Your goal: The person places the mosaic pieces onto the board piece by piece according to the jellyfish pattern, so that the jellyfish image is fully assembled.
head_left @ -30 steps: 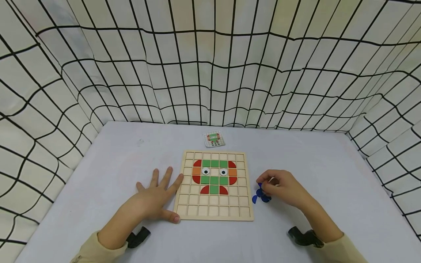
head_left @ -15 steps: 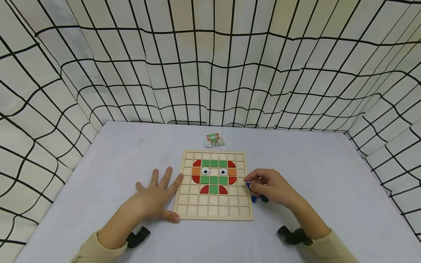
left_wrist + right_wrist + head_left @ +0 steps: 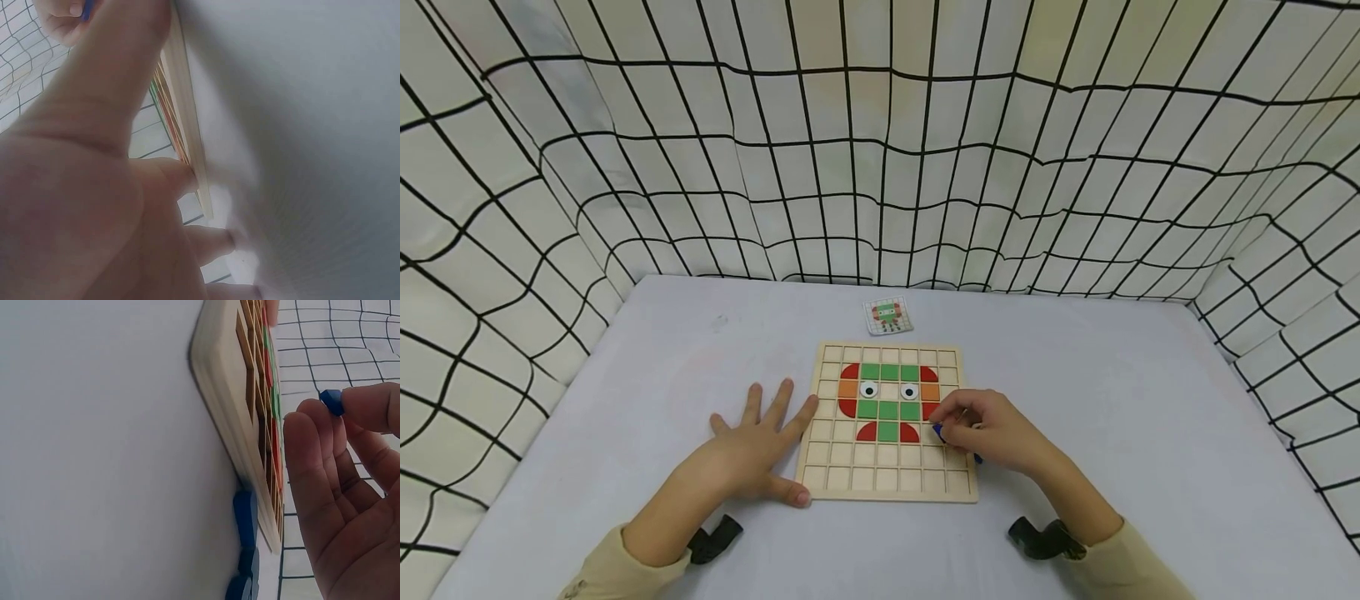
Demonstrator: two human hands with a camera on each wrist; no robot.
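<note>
A wooden grid board [image 3: 936, 483] lies on the table, filled in part with flat green squares [image 3: 888, 411], red quarter-round pieces [image 3: 867, 432], orange squares [image 3: 847, 389] and two round eye pieces [image 3: 868, 390]. My left hand [image 3: 737, 458] is spread flat, with thumb and a finger touching the board's left edge. Over the board's right side, my right hand [image 3: 992, 429] pinches a small blue piece [image 3: 332, 402] between thumb and fingers; its full outline is covered by them. More blue pieces [image 3: 245, 519] lie against the board's right edge, mostly hidden by the right hand in the head view.
A small picture card [image 3: 887, 317] showing a similar coloured figure lies behind the board. The white table [image 3: 1112, 375] is enclosed at the back and sides by black netting [image 3: 887, 150] over white cloth. Dark wrist devices [image 3: 1037, 540] sit under both forearms.
My right hand has lifted a blue piece from the small pile and carried it left, over the right part of the board. The left hand has stayed in place.
</note>
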